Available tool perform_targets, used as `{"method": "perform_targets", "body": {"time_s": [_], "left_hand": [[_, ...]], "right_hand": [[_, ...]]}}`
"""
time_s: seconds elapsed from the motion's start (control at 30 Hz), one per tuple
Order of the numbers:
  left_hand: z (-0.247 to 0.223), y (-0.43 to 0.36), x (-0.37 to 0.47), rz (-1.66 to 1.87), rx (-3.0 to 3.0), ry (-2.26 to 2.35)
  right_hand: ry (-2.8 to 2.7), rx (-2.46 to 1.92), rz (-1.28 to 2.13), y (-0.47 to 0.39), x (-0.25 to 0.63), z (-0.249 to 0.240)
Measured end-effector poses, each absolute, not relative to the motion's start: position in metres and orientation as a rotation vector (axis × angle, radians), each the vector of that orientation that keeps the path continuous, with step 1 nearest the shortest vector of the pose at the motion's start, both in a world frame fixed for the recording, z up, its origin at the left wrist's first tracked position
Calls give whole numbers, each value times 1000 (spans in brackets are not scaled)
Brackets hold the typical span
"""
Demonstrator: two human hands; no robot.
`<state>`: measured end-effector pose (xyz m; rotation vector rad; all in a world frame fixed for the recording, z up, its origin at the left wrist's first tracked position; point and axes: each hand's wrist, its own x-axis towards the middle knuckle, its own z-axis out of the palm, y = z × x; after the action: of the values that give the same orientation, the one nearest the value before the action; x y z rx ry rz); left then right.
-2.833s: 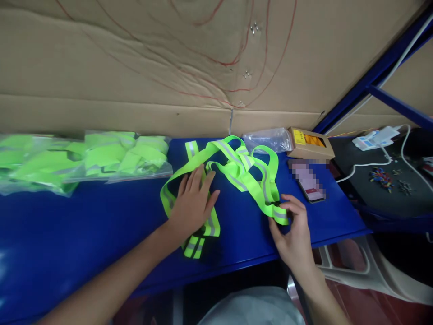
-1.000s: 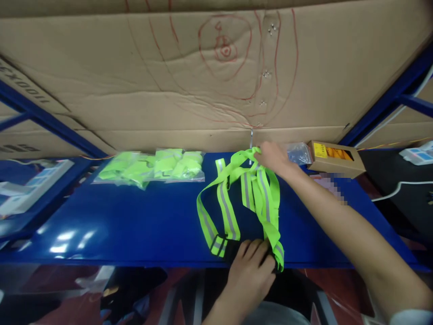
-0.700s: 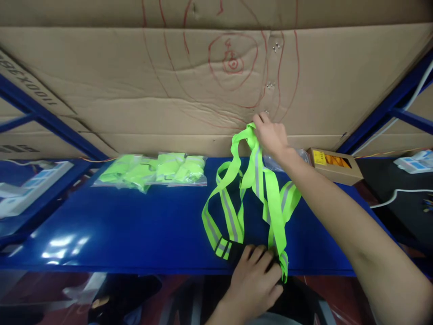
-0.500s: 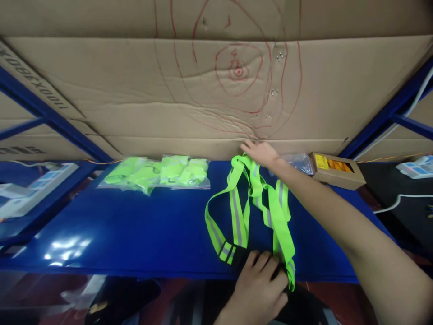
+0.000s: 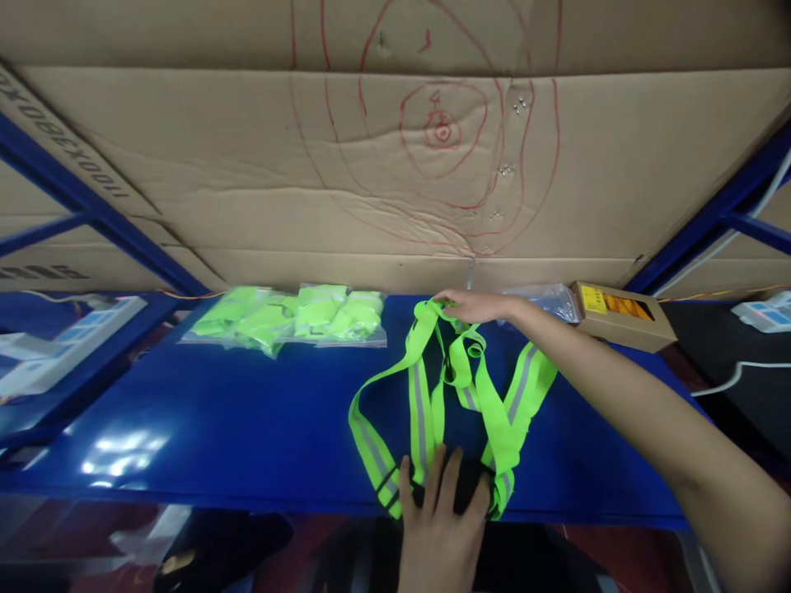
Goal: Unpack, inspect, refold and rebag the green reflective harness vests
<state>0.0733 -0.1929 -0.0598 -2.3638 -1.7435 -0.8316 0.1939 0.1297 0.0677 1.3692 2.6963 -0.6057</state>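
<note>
A neon-yellow reflective strap vest (image 5: 420, 403) with grey stripes lies loosely spread on the blue table (image 5: 247, 428). At its far end my right hand (image 5: 470, 305) is closed on the bunched straps, its fingertips partly hidden. My left hand (image 5: 442, 511) lies at the table's front edge with its fingers spread over the vest's near end. Something black shows under those fingers, too covered to make out. One strap with black bands runs down just left of the left hand, and a twisted loop hangs to its right.
Clear bags of folded neon vests (image 5: 284, 317) lie along the back left. A clear plastic bag (image 5: 549, 302) and an open cardboard box (image 5: 624, 315) with orange contents stand at the back right. A cardboard panel (image 5: 247, 156) with red rings rises behind.
My right hand has drawn the vest's far end slightly nearer and down. My left hand has moved left and forward, its fingers now spread over the straps, and the near loops have shifted.
</note>
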Motion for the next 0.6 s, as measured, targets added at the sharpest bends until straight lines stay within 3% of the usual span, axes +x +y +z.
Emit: {"method": "perform_targets", "body": {"time_s": [0.4, 0.6], "left_hand": [[-50, -167, 11, -556, -2620, -1363], [-55, -164, -5, -567, -2617, -1200]], "right_hand": [[2396, 1736, -470, 150, 207, 39], [2533, 2104, -189, 152, 231, 80]]}}
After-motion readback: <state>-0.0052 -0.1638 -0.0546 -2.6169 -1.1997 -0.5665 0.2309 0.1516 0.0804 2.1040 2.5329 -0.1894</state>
